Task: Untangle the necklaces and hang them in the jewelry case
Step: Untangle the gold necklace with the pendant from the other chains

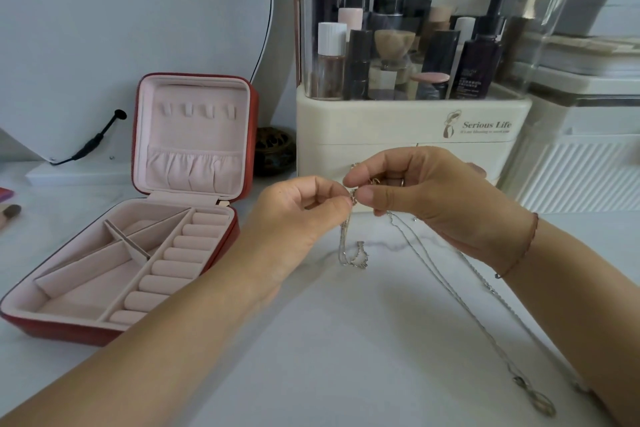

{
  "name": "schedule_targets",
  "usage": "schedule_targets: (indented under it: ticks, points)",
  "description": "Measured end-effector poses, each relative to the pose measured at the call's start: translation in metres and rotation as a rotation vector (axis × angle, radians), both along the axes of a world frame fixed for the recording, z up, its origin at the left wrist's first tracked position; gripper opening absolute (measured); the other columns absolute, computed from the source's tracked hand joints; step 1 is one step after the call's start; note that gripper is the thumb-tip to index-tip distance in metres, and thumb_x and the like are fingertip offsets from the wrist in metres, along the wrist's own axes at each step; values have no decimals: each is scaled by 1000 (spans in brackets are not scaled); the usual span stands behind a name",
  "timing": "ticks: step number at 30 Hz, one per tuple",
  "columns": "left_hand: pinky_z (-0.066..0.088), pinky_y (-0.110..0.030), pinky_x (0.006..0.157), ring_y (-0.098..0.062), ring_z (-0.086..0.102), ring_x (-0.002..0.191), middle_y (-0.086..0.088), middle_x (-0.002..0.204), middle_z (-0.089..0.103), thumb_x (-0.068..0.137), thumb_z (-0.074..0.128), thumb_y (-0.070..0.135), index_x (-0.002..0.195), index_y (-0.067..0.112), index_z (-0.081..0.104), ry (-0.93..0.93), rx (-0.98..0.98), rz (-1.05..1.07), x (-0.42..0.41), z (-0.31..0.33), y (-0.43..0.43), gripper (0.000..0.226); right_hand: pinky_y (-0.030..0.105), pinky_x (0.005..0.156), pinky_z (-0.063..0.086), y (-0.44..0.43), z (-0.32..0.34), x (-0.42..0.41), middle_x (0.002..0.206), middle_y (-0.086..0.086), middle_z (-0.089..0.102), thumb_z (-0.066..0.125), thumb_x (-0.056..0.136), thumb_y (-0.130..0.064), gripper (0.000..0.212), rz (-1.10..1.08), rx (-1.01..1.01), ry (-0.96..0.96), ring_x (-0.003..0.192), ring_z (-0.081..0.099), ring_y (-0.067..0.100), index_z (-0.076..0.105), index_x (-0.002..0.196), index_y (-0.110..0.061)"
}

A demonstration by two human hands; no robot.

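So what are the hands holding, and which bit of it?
The tangled silver necklaces. The left hand and right hand both pinch them at the knotted top; the rest hangs to the table.

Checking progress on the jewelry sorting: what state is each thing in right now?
Red square jewelry case with pink lining: open, lid upright, compartments empty.
Four pink hooks in lid: bare, nothing hung.
Thin silver necklace chains: bunched together between both hands, strands trailing onto white table.
Left hand: pinches the chains.
Right hand: pinches the chains.
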State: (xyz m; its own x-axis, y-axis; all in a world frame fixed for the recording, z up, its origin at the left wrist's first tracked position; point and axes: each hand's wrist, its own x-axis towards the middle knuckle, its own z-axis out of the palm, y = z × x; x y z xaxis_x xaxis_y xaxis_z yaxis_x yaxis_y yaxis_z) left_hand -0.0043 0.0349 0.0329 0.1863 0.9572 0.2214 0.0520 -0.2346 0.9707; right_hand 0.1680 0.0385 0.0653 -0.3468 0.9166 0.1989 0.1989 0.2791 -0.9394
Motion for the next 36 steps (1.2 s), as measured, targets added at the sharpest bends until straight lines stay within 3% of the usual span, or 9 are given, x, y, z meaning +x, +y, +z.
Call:
schedule_targets:
  ticks: [4, 9, 14, 16, 19, 22, 26, 29, 36]
  points:
    - [40, -4, 63, 4, 56, 64, 10, 67, 63, 82, 65, 9, 76, 15, 65, -13, -30, -11, 1, -2, 0, 9, 10, 67, 45, -2, 1, -3, 79, 1, 71, 73, 76, -11, 13, -58, -9, -88, 69, 57, 4, 73, 89, -10]
    - [43, -6, 74, 2, 61, 76, 5, 79, 71, 85, 65, 18, 89, 12, 71, 6, -15, -22, 0, -2, 1, 10, -11, 53, 26, -7, 7, -3, 78, 6, 67, 73, 78, -16, 10, -180, 23, -182, 73, 53, 9, 74, 87, -12]
    - [45, -15, 86, -13, 67, 93, -1, 93, 75, 83, 66, 25, 91, 16, 73, 33, -23, 15, 1, -3, 2, 14, -11, 53, 23, -7, 6, -2, 100, 17, 71, 72, 80, -16, 7, -193, -32, -235, 111, 59, 22, 72, 85, -10]
    - [44, -11, 82, -9, 66, 90, 1, 91, 74, 84, 65, 25, 90, 16, 72, 46, -26, -1, 2, -4, 2, 13, 2, 66, 35, -4, 3, -3, 97, 22, 69, 70, 81, -14, 8, -157, -35, -248, 117, 53, 31, 70, 73, -17]
    - [43, -6, 76, 1, 62, 81, 8, 83, 72, 87, 62, 23, 86, 16, 70, 57, -9, -53, 4, -4, -1, 11, 28, 72, 36, 0, -1, 0, 82, 21, 67, 68, 79, -14, 15, -132, -21, -287, 102, 63, 32, 67, 65, -19]
    - [42, -4, 74, 2, 62, 80, 7, 83, 71, 87, 61, 25, 88, 14, 69, 39, 2, -45, 4, -5, 0, 14, 14, 68, 36, 0, 0, 1, 60, -6, 57, 66, 82, -11, 12, -108, -41, -301, 67, 54, -4, 66, 70, -14]
    - [41, -4, 72, 7, 60, 74, 14, 75, 68, 90, 57, 23, 86, 14, 67, 46, 16, -74, 4, -4, -2, 14, 28, 71, 39, -1, -2, 0, 69, 5, 57, 65, 82, -10, 11, -96, -43, -337, 76, 59, 10, 68, 72, -13]
    - [37, 0, 68, 12, 56, 66, 17, 68, 64, 93, 53, 23, 85, 16, 65, 61, 13, -59, 4, -4, -1, 16, 9, 64, 38, -1, 0, 0, 62, -7, 61, 63, 83, -4, 11, -128, -4, -312, 61, 54, -10, 70, 77, -10]
    - [46, -11, 80, 4, 61, 79, 9, 82, 68, 94, 51, 19, 89, 11, 64, -28, 19, -31, 3, -4, 1, 16, 23, 68, 42, 3, 2, 4, 75, 9, 57, 62, 83, -1, 18, -21, -113, -102, 77, 55, 18, 69, 73, -13]
